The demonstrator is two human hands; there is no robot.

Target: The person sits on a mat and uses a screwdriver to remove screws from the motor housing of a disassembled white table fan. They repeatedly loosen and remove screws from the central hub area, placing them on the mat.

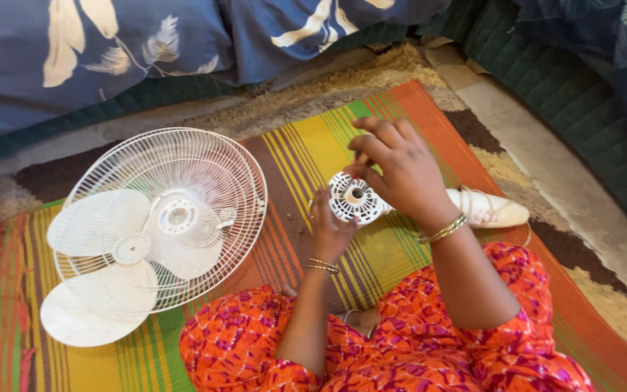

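Note:
A white fan motor housing [353, 197] with a slotted round face lies on the striped mat, its body [491, 209] stretching to the right. My left hand [330, 226] steadies the round face from below. My right hand [393, 167] hovers over it, fingertips pinched near the centre shaft; whether it grips a small part I cannot tell. To the left lies a white wire fan guard [215, 156] with a translucent white fan blade [96, 221] resting on it.
A striped orange, yellow and green mat [306, 145] covers the floor over a shaggy rug [371, 72]. Blue patterned bedding [110, 51] lies at the back, green quilted fabric [567, 87] at the right. My orange-clad legs [415, 348] fill the foreground.

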